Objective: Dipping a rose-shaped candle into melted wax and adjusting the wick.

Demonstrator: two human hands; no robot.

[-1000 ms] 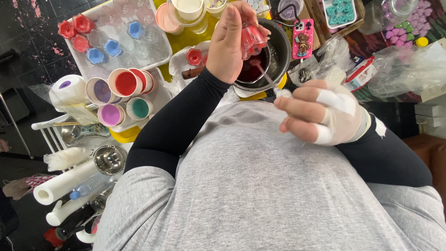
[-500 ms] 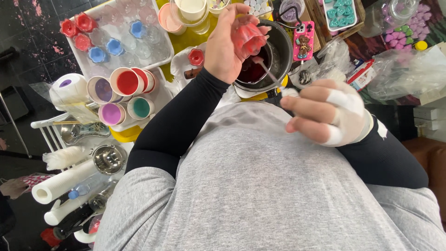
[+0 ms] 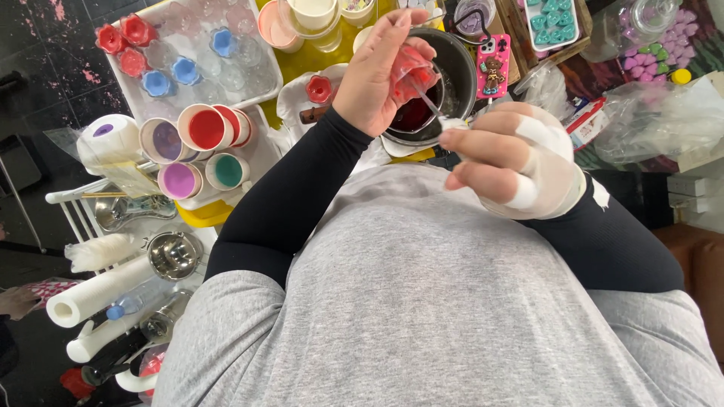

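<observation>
The left hand (image 3: 373, 79) is gripping a small red translucent cup (image 3: 411, 68), its fingers wrapped around the ribbed, glossy plastic, and is holding it tilted above a round dark metal pot (image 3: 445, 75) on the bench. Dark red liquid (image 3: 413, 114) is sitting in that pot, shiny on top. The right hand (image 3: 513, 162), wrapped in pale bandage tape across its fingers and knuckles, is pinching a thin clear stick (image 3: 426, 94) by a white lump at its near end; the far end is reaching into the mouth of the cup.

A smooth black sleeve is covering each forearm, against a soft grey knitted top. To the left, a clear plastic tray (image 3: 260, 83) is carrying little flower-shaped moulds in red and blue. Nearer, round white cups (image 3: 192, 147) are lying on their sides, showing red, purple and teal insides. A pink phone case (image 3: 492, 64) is lying just beyond the pot, and a white paper roll (image 3: 94, 294) is resting low on the left beside a small steel bowl (image 3: 175, 255).
</observation>
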